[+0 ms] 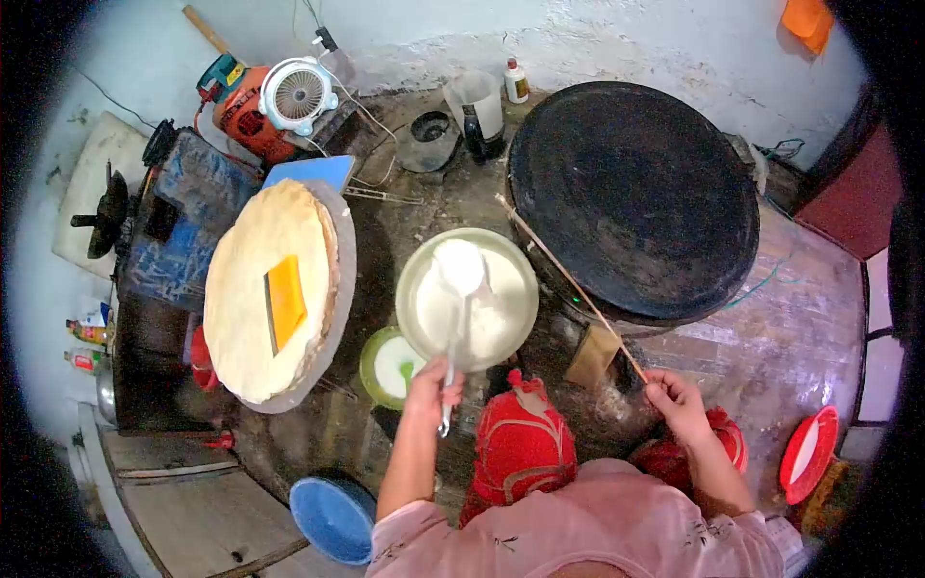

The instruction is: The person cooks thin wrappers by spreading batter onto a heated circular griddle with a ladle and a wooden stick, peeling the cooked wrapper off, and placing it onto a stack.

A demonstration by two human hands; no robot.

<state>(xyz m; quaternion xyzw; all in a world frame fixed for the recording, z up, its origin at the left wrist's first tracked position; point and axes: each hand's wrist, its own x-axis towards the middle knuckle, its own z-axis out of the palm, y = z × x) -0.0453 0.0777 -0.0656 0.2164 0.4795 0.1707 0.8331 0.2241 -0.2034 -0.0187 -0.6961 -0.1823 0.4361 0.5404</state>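
Note:
My left hand (431, 383) is wrapped round the handle of a ladle (460, 270), whose bowl is full of pale batter. The ladle is over a large basin (406, 313) of the same creamy batter. In my right hand (678, 400) I pinch one end of a thin wooden stick (576, 287); its far end reaches the left edge of a round black griddle (631, 197). The griddle's dark surface shows no batter on it. To the left, a thick stack of thin pancakes (246, 337) lies on a round board, with a yellow scraper (287, 301) on top.
A small green bowl (366, 358) of white liquid stands against the basin. Behind are a clear jug (477, 101), a bottle (516, 82) and a small fan (299, 96). A blue tub (332, 520) sits at lower left, a red basin (809, 455) at far right.

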